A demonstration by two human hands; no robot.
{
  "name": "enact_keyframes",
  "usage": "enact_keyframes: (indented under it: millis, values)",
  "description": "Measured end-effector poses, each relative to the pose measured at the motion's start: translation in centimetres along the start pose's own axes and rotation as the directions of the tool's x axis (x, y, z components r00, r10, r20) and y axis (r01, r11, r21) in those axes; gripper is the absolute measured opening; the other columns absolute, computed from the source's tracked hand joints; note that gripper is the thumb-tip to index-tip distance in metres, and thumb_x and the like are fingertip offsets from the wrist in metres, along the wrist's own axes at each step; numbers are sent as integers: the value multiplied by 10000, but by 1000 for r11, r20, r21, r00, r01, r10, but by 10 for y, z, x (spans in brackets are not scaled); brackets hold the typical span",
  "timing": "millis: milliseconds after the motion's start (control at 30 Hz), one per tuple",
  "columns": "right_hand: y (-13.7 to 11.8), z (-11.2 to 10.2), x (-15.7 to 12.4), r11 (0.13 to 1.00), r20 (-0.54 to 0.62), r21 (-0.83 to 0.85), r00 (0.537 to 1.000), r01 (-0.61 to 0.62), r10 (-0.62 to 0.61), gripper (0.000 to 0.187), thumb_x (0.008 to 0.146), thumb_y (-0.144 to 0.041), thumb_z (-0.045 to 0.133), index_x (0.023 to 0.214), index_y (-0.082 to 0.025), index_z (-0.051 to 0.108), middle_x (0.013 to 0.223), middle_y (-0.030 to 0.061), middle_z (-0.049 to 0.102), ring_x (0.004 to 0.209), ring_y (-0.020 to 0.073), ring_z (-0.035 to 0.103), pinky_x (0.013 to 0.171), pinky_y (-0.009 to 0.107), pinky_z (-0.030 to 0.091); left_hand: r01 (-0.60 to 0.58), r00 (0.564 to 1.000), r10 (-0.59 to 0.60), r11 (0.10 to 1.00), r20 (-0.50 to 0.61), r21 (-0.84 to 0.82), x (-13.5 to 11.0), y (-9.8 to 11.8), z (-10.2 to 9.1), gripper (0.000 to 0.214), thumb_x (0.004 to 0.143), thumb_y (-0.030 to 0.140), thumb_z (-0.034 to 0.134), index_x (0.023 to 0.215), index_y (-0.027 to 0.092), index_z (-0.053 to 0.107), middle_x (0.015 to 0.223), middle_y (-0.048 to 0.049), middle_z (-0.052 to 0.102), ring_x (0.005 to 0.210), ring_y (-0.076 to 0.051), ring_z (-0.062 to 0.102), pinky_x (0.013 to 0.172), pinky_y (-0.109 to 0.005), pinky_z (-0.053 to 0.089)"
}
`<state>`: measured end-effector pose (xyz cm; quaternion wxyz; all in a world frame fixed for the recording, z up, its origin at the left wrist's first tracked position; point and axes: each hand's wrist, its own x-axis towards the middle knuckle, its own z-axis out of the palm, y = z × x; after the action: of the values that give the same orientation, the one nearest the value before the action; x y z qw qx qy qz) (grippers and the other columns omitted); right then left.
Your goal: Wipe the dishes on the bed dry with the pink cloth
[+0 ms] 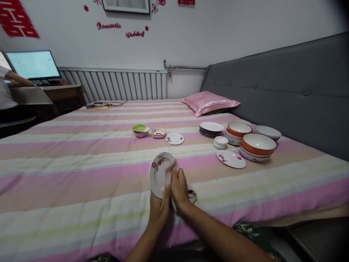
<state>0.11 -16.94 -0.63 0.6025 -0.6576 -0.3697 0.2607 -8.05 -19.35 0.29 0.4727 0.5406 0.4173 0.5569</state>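
Observation:
I hold a white plate with red flowers [159, 173] tilted up over the near edge of the striped bed. My left hand [160, 208] grips its lower rim from below. My right hand [180, 190] presses a pale cloth [191, 195] against the plate's right side, fingers closed on the cloth.
On the striped bedspread [81, 174] lie a flowered plate [231, 159], a small plate [174, 138], a green dish [141, 128], a pink dish [159, 133], stacked plates [211, 128], small saucers [220, 142] and orange-rimmed bowls [258, 145]. A pink pillow [209, 102] and grey headboard [286, 91] are right. A person sits at a monitor [32, 64] far left.

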Motion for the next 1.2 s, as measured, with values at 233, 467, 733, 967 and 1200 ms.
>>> enact_keyframes:
  millis: [233, 467, 733, 967, 1200]
  values:
    - [-12, -30, 40, 940, 85, 8, 937, 340, -339, 329, 862, -481, 441, 679, -212, 389, 607, -63, 388, 579, 112, 415, 546, 213, 319, 235, 948, -231, 972, 218, 4, 20, 14, -27, 475, 734, 509, 607, 950, 89, 653, 847, -114, 694, 741, -231, 632, 633, -307, 505]
    - [-22, -54, 53, 818, 469, -114, 756, 564, -456, 253, 845, -438, 527, 755, -202, 505, 655, -47, 508, 607, 115, 477, 563, 206, 313, 516, 806, -493, 856, 327, 18, 21, 18, -34, 484, 627, 316, 753, 1051, 129, 612, 982, -102, 689, 856, -214, 633, 751, -288, 510]
    - [-20, -54, 51, 826, 466, -126, 768, 549, -439, 286, 843, -468, 522, 751, -197, 523, 667, -33, 546, 629, 127, 511, 572, 211, 331, 511, 777, -502, 855, 380, 83, 19, 8, -33, 486, 592, 337, 773, 969, 107, 573, 795, -80, 663, 637, -188, 603, 547, -320, 542]
    - [-8, -34, 45, 902, 253, -90, 885, 422, -390, 316, 864, -476, 464, 704, -206, 437, 586, -59, 443, 543, 112, 438, 527, 215, 310, 443, 878, -406, 890, 255, -107, 21, 5, -24, 387, 586, 320, 777, 854, 89, 622, 764, -74, 669, 671, -185, 619, 569, -305, 558]
    - [-1, -14, 16, 935, 126, -132, 941, 330, -315, 259, 904, -434, 362, 800, -212, 444, 605, -30, 501, 566, 152, 500, 542, 242, 339, 385, 922, -377, 870, 87, -309, 23, 9, -18, 442, 544, 265, 805, 912, 117, 611, 790, -49, 683, 683, -181, 635, 589, -308, 563]
